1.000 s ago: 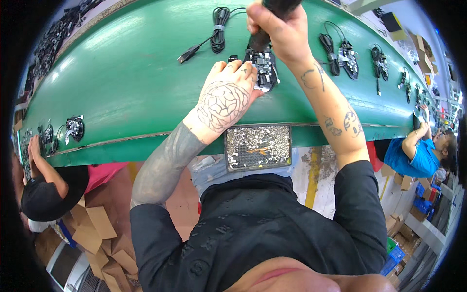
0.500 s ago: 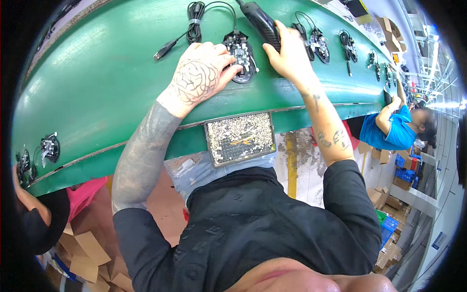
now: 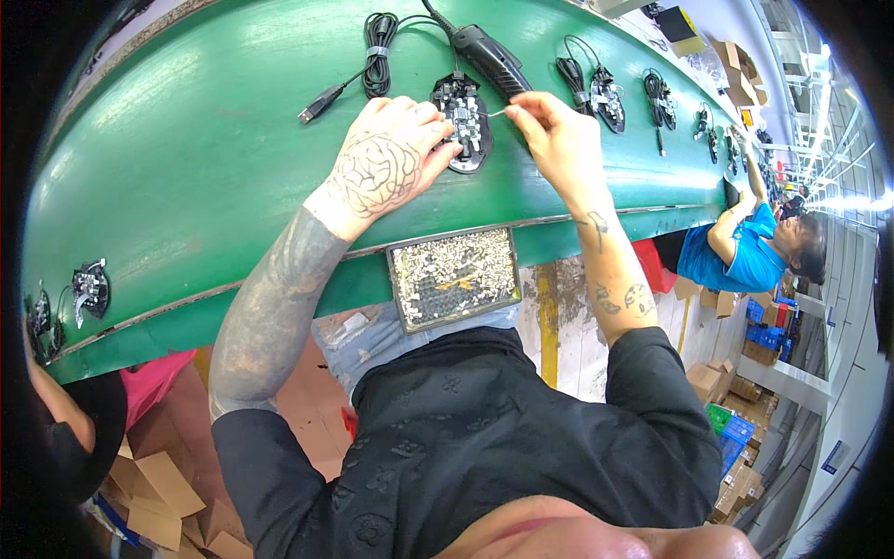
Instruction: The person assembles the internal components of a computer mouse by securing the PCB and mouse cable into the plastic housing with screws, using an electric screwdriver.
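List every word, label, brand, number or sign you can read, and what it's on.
None can be read.
Circuit board: any markings too small.
Black handheld tool: no legible text.
Blue sign, far right: too small and blurred.
Black shirt: raised motifs, no readable letters.

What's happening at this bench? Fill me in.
A person has both hands over a green bench. The left hand steadies a black circuit-board unit at its left side, while the right hand pinches a thin, pale piece by its right edge. A black corded tool lies just beyond the right hand, and a tray of small parts sits nearer the person.
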Demonstrator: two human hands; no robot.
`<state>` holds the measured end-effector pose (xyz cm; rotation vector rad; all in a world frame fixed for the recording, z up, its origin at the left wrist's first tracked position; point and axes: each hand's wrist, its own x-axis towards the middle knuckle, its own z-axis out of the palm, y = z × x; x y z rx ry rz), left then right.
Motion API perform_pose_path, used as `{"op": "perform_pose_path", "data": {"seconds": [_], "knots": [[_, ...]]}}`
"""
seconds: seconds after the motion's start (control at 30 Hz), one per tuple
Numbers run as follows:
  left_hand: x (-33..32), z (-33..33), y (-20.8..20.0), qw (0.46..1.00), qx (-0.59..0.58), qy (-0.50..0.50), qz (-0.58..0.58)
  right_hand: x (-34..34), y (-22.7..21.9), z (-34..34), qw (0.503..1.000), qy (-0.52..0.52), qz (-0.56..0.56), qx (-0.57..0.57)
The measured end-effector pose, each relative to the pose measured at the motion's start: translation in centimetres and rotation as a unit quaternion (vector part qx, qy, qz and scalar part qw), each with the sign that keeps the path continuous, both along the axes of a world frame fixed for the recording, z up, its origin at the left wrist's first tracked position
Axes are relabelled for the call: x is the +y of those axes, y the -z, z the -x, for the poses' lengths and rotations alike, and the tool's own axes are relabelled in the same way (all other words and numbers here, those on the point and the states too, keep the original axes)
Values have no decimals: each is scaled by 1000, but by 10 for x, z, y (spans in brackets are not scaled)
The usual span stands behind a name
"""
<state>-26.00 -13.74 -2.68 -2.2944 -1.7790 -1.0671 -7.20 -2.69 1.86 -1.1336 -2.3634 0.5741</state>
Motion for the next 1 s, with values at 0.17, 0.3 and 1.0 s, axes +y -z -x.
{"op": "perform_pose_path", "data": {"seconds": [0.17,0.3,1.0], "knots": [[3,-1,-1,1000,8,3,15,6,17,22,995,-29,17,94],[3,-2,-1,1000,-7,9,0,12,14,23,959,-18,226,171],[-3,-9,-3,1000,-4,22,13,66,-39,53,920,-40,330,-207]]}}
